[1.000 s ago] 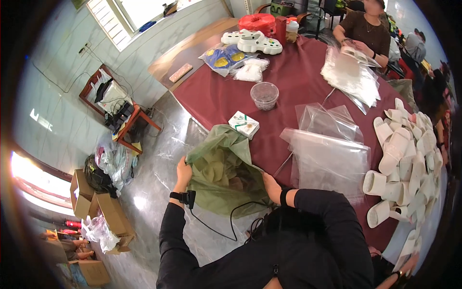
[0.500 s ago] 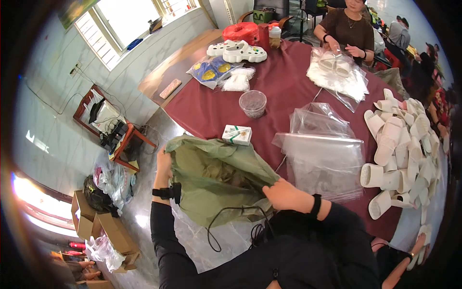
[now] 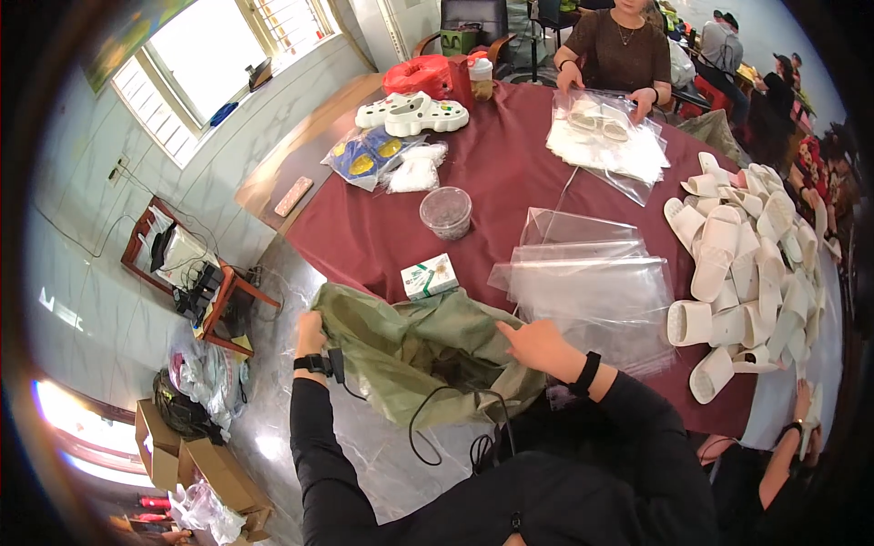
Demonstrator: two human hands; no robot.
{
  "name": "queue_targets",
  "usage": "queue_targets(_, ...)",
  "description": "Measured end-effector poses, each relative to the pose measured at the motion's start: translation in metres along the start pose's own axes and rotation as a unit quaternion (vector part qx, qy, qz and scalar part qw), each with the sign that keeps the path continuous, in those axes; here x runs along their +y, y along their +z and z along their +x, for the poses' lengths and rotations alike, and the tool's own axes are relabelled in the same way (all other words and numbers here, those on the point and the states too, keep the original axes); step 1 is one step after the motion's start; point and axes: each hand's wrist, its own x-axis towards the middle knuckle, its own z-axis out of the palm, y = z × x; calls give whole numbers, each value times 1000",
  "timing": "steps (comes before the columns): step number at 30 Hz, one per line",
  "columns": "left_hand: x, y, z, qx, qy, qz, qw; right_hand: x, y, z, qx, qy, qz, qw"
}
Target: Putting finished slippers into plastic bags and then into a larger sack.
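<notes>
A green woven sack (image 3: 387,341) hangs in front of me at the table's near edge, its mouth spread and its inside in shadow. At the sack's left edge, the closed fingers of my left hand (image 3: 310,333) grip the fabric. My right hand (image 3: 541,348) holds the right side of the rim, with the index finger stretched out along it; the other fingers are partly hidden. Just beyond the sack lies a small white and green box (image 3: 429,277). Right of the sack, clear plastic bags (image 3: 587,282) lie stacked. A black cable (image 3: 411,435) loops over the sack's near side.
White slippers (image 3: 719,255) are heaped at the right of the red-covered table (image 3: 364,227). A lidded tub (image 3: 446,213), white clogs (image 3: 426,116) and a phone-like pink object (image 3: 294,196) lie farther off. Across the table, a person's hands (image 3: 643,102) touch bagged slippers. Cardboard boxes (image 3: 214,473) stand lower left.
The sack's rim has dropped and its mouth has shifted toward me. My right index finger has straightened from a fist. The whole view has swung slightly right.
</notes>
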Motion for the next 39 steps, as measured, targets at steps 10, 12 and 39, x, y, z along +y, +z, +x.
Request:
queue_targets(10, 314, 155, -100, -24, 340, 149, 928, 29, 33, 1, -62, 164, -50, 983)
queue_targets(12, 304, 173, -95, -10, 332, 197, 922, 22, 34, 6, -29, 167, -61, 984)
queue_targets(39, 307, 194, -56, -79, 325, 180, 925, 23, 13, 142, 309, 102, 60, 944)
